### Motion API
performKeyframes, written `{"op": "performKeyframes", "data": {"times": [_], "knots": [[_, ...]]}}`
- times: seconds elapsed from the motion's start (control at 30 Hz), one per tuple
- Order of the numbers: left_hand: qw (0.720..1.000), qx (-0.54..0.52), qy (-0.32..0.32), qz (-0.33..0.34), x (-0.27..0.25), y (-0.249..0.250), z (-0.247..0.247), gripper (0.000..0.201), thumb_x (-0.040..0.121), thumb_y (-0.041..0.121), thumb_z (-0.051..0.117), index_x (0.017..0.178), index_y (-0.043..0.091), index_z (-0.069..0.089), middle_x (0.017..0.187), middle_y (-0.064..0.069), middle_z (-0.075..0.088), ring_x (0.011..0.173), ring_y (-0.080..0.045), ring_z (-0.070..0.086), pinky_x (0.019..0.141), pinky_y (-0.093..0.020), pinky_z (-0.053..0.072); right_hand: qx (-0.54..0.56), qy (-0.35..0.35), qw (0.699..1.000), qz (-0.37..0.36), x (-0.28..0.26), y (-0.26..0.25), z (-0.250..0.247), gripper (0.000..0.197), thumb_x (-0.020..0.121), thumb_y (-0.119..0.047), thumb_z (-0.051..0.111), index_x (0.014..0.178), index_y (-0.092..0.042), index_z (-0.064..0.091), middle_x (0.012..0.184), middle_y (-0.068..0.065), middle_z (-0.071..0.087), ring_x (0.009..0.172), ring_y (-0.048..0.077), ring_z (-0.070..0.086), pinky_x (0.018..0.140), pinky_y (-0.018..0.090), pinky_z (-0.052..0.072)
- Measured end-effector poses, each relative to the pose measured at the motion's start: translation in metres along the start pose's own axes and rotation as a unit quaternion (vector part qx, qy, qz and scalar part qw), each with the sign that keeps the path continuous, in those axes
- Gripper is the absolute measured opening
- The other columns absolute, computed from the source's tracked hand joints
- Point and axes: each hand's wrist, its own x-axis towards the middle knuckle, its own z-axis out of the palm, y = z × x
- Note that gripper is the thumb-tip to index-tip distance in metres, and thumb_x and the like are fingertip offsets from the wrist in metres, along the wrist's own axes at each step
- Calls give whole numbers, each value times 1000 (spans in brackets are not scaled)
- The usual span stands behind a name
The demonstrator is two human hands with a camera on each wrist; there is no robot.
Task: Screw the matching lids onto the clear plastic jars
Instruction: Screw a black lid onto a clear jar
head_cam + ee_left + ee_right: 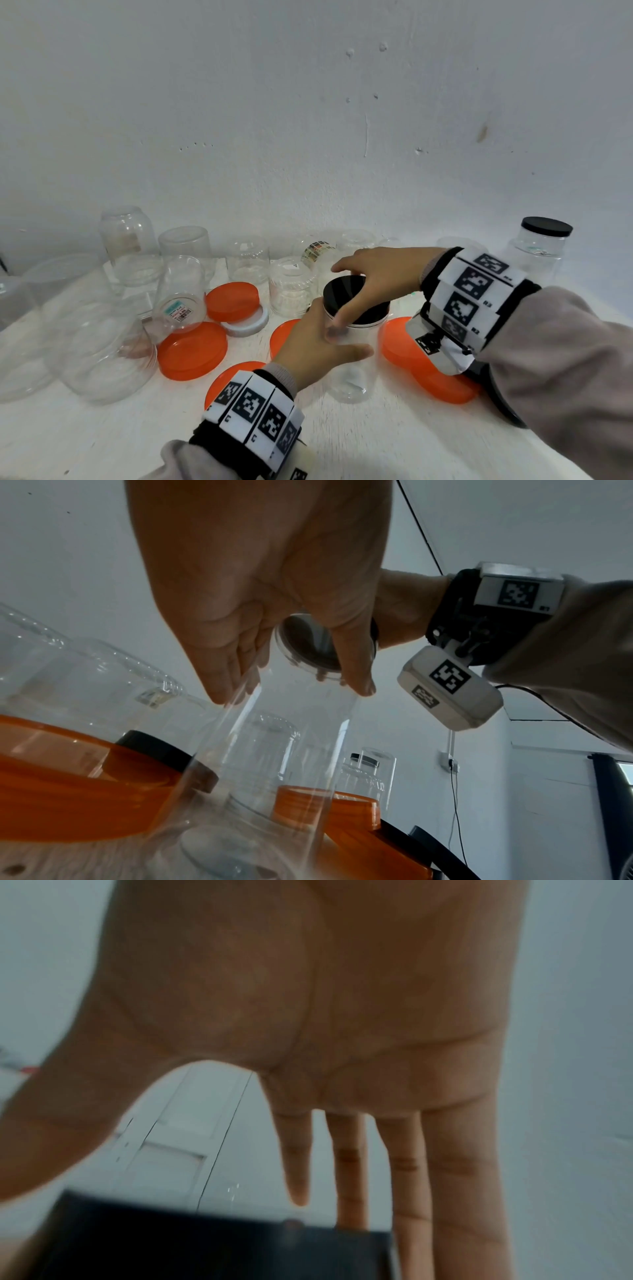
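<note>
A clear plastic jar (352, 373) stands upright on the white table, and my left hand (342, 344) grips its upper body, thumb on the near side and fingers round the far side. A black lid (342, 291) sits on its mouth. My right hand (337, 294) lies over the lid with straight, spread fingers, the thumb down against the lid's near edge. From the left wrist, the left hand (291, 691) wraps the jar (274, 750) under the lid (308, 647). The blurred right wrist view shows the right hand (164, 1191) with extended fingers above the lid (205, 1245).
Several orange lids (192, 349) lie round the jar, some (442, 377) under my right wrist, and a white lid (250, 325) sits left of centre. Upturned clear jars (130, 243) line the wall; big ones (99, 346) crowd the left. A black-lidded jar (544, 240) stands back right.
</note>
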Motion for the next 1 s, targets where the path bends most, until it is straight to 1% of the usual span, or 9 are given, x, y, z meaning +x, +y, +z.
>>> {"op": "performKeyframes", "data": {"times": [0.07, 0.17, 0.3, 0.43, 0.5, 0.6, 0.7, 0.87, 1.0], "knots": [[1000, -2, 2, 1, 0, 1, 0, 74, 67, 34, 84, 122, 41, 34, 109, 27, 51, 93, 15, 49, 64, -1, 40, -1, -22, 1000, -20, -3, 0, -5, 86, 67, -62, 74, 141, -46, 34, 139, -14, 38, 128, 13, 39, 106, 39, 37], [1000, -6, 2, 2, -1, 2, 1, 74, 68, 32, 84, 121, 41, 33, 107, 28, 50, 90, 16, 49, 62, 4, 38, 3, -16, 999, -28, -3, 1, -7, 78, 66, -58, 76, 135, -49, 42, 131, -14, 46, 120, 16, 51, 101, 39, 44], [1000, -3, -6, 0, -1, 1, 0, 72, 68, 32, 83, 116, 44, 31, 105, 28, 50, 85, 22, 50, 62, 3, 39, 4, 2, 1000, -12, 1, -2, -3, 72, 60, -70, 73, 120, -40, 50, 111, -9, 57, 82, 17, 70, 78, 35, 57], [1000, -1, -6, -5, 0, -2, -1, 69, 67, 34, 84, 117, 39, 37, 114, 20, 54, 95, 16, 50, 70, -6, 43, -13, 36, 999, 23, 2, -6, 5, 78, 57, -82, 63, 109, -26, 50, 94, -5, 59, 60, 14, 67, 56, 25, 51], [1000, 0, -10, -8, 1, -2, -2, 70, 67, 35, 84, 120, 38, 37, 117, 18, 54, 100, 11, 49, 74, -9, 42, -13, 27, 999, 25, 1, -4, 4, 80, 58, -82, 63, 115, -27, 50, 102, -6, 60, 75, 12, 65, 65, 28, 51], [1000, -8, -21, -2, 2, -1, -2, 73, 68, 32, 83, 121, 42, 33, 113, 26, 51, 96, 15, 49, 65, -1, 42, -15, -24, 1000, -3, -1, 0, -4, 87, 64, -67, 73, 138, -39, 38, 130, -13, 46, 116, 14, 50, 97, 37, 44], [1000, -14, -21, 2, 1, 0, -2, 73, 68, 31, 84, 118, 45, 32, 110, 30, 49, 93, 17, 48, 64, 4, 39, -4, -28, 999, -27, -3, 1, -9, 83, 63, -58, 78, 136, -47, 40, 130, -15, 48, 117, 17, 54, 99, 39, 45], [1000, -12, -18, 6, 1, 0, -2, 73, 68, 31, 84, 117, 46, 32, 109, 30, 49, 91, 22, 48, 64, 4, 38, 5, 14, 1000, -24, 0, 1, -3, 74, 56, -69, 76, 119, -39, 53, 108, -8, 61, 88, 16, 68, 80, 35, 57], [1000, 3, -10, 2, 1, -1, -2, 71, 68, 34, 83, 118, 43, 35, 119, 19, 52, 105, 8, 48, 75, -8, 41, -4, 50, 999, 15, 0, -3, 7, 79, 53, -84, 63, 104, -25, 52, 91, -5, 61, 63, 15, 68, 54, 26, 50]]}}
